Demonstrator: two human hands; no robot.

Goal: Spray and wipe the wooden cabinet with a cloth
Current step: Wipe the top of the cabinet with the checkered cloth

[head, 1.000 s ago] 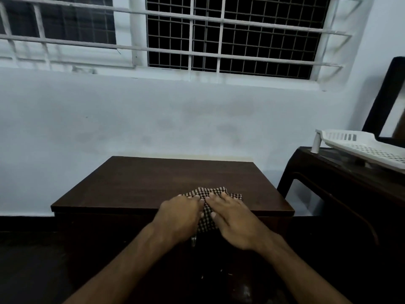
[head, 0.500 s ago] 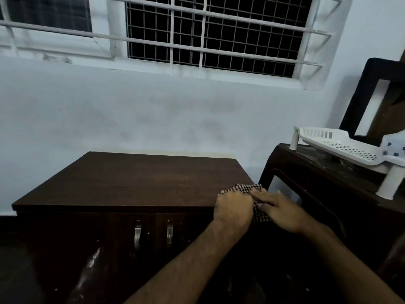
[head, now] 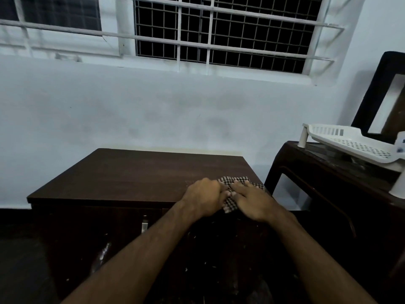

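Observation:
The dark wooden cabinet point(head: 142, 172) stands against the white wall, its flat top facing me. A brown-and-white checked cloth point(head: 236, 180) lies on the top's front right corner and hangs a little over the front edge. My left hand point(head: 203, 198) sits on the cloth's left side with its fingers curled into the fabric. My right hand point(head: 252, 200) lies on the cloth's right side, fingers straight and pressing down. The two hands touch over the cloth and hide most of it. No spray bottle is in view.
A metal door handle point(head: 144, 226) shows on the cabinet's dark front. To the right stands a dark side table point(head: 328, 172) carrying a white perforated plastic tray point(head: 350, 145). A barred window point(head: 219, 34) runs along the wall above.
Both hands slid the cloth along the front edge from the middle of the top toward its right corner. They stay together on the cloth.

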